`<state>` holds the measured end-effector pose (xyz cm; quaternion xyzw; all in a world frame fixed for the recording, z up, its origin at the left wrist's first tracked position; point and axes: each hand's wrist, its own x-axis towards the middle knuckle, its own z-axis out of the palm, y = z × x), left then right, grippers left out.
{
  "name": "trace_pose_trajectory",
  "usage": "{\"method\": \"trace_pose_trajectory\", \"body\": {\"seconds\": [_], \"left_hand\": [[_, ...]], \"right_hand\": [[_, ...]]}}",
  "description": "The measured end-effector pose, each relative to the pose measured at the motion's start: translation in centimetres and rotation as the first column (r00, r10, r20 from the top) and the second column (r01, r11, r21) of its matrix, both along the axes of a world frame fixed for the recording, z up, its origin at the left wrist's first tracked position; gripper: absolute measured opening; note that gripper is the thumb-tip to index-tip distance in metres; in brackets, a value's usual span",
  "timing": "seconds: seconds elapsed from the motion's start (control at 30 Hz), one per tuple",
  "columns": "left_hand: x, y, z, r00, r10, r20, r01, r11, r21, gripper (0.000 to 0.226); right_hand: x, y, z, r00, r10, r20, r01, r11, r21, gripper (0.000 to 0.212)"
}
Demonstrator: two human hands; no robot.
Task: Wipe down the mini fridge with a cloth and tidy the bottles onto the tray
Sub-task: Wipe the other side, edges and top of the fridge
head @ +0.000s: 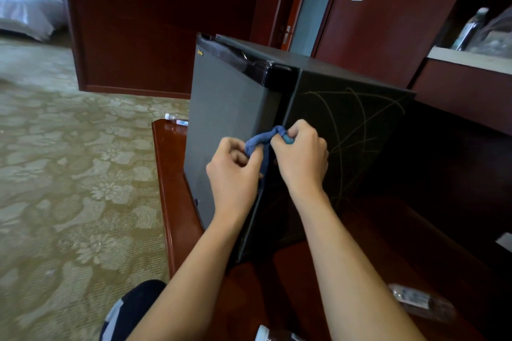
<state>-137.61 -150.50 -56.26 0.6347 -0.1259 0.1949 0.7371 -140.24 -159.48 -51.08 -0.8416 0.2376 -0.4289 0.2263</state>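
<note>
A: Left side? Bottle [176, 119] is seen lying on the table [163, 163] edge, behind the fridge [230, 119].

B: Fridge is stood on the table, door closed, side panel scratched.

A: Hands?

B: Blue cloth [261, 141] is pinched by the left hand [235, 171] and gripped by the right hand [300, 155], stretched between them at the fridge corner.

A: Right side?

B: Second bottle [421, 300] is laid on the table, near right.

The one camera sits on my head, looking forward and down from close above at my forearms and the mini fridge [277, 119] on the wooden table [171, 174], carpet [69, 174] to the left.
</note>
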Motion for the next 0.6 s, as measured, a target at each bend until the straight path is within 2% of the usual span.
{"method": "trace_pose_trajectory", "body": {"seconds": [0.13,0.33,0.6], "left_hand": [[0.2,-0.2,-0.5,1.0,0.003,0.0,-0.003,0.999,0.047,0.022],[-0.9,-0.2,-5.5,0.999,0.026,-0.042,-0.021,0.992,0.125,0.022],[-1.4,0.3,-11.5,0.981,0.008,-0.196,0.026,0.985,0.172,0.022]], "right_hand": [[0.2,0.2,-1.0,0.999,0.0,-0.039,0.0,1.0,0.006,0.023],[0.1,0.6,-5.9,0.994,-0.007,-0.111,0.014,0.998,0.069,0.022],[-0.3,1.3,-12.1,0.97,-0.005,-0.244,0.033,0.993,0.111,0.024]]}}
